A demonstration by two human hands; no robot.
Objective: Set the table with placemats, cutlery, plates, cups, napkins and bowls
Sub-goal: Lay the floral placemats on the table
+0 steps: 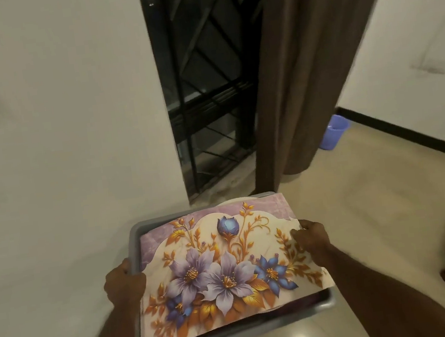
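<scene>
While the floral placemat [223, 270] hid nearly everything in the grey bin [149, 223], my left hand [125, 284] gripped the bin's left rim and my right hand [310, 234] pinched the placemat's right edge.

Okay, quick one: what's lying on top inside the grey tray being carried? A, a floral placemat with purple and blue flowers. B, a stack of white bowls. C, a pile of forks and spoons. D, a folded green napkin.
A: the floral placemat with purple and blue flowers covers the top of the grey tray, which the left hand and right hand hold at its sides.
</scene>
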